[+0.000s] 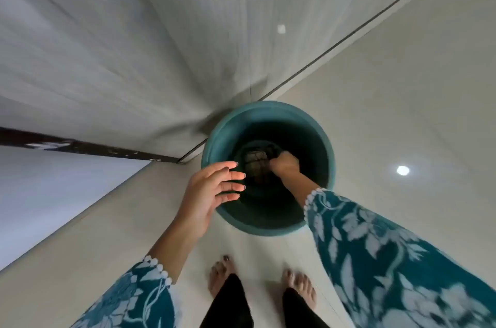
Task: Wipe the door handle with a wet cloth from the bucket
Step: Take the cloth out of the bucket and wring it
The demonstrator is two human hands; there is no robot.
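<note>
Pale glossy floor tiles (402, 86) fill the right side of the view, with two round light reflections on them, and a light grey door or wall panel (134, 45) with fine vertical ribbing rises at the upper left. A dark strip (80, 146) runs along its lower edge on the left. No writing, label or brand mark can be read on anything.

A teal bucket (214, 139) stands on the floor close against the base of the panel. Its inside is dark, and a dark, checked cloth (255, 164) lies at the bottom; whether water covers it cannot be told.

The right hand (285, 165) reaches deep into the bucket, its fingers curled closed at the right edge of the cloth and gripping it as far as the blurred view shows. The left hand (212, 193) hovers over the near left rim of the bucket, palm turned inward, fingers spread wide and holding nothing.

Both arms wear teal sleeves (375, 260) with a white leaf print and white scalloped cuffs. Two bare feet (298, 284) with dark nail polish stand on the tiles just short of the bucket, below black trouser legs (230, 303).

No door handle shows in the view.
</note>
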